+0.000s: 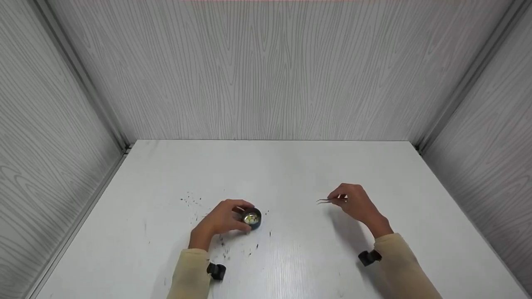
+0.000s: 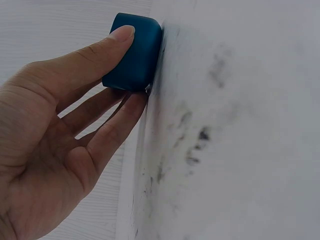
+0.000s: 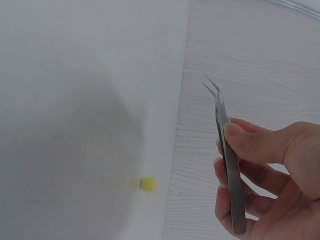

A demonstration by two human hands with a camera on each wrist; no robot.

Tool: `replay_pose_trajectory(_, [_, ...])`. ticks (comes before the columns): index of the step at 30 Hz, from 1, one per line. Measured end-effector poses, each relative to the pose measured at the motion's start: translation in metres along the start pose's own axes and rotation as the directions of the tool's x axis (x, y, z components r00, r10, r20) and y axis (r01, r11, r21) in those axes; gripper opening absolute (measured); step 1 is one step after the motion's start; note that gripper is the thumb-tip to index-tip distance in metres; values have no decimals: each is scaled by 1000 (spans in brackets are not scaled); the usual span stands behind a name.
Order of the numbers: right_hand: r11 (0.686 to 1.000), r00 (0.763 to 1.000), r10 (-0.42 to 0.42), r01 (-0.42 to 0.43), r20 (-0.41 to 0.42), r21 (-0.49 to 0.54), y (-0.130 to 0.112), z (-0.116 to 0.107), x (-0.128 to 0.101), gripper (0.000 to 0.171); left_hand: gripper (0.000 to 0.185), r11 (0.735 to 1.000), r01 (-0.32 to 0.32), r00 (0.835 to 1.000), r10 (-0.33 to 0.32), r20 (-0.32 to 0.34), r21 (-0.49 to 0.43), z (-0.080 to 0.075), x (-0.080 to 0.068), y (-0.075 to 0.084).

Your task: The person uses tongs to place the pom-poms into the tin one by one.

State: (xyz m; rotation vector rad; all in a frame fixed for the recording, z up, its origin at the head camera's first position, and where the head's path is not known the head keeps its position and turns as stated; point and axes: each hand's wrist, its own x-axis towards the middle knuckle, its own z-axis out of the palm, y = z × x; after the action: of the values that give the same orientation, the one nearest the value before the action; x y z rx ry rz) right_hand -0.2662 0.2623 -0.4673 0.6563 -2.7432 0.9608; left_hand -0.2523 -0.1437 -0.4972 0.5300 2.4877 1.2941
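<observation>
My left hand (image 1: 224,218) grips a small round dark teal container (image 2: 135,52), thumb on one side and fingers on the other. Its top is open in the head view, with several small yellowish pieces (image 1: 251,219) inside. The container's base seems to touch the tabletop. Over to the right, my right hand (image 1: 355,203) holds metal tweezers (image 3: 233,185) above the table, thumb against the fingers. Their bent tips point left and stand slightly apart, with nothing between them. A small yellow ball (image 3: 149,184) lies on the table in the right wrist view.
Dark crumbs and smudges (image 2: 204,134) mark the white tabletop (image 1: 291,166) around my left hand. Grey wood-grain panels (image 1: 266,70) enclose the table at the back and both sides. A black wrist camera (image 1: 216,271) sits on the left sleeve, another (image 1: 369,258) on the right.
</observation>
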Motion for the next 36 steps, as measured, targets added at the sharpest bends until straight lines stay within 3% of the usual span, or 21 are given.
replay_pose_trajectory(36, [994,996,52,-58,-66,-90,40,-17,-15,14,59,999,-32,999,32,4,6,-1,0,-3])
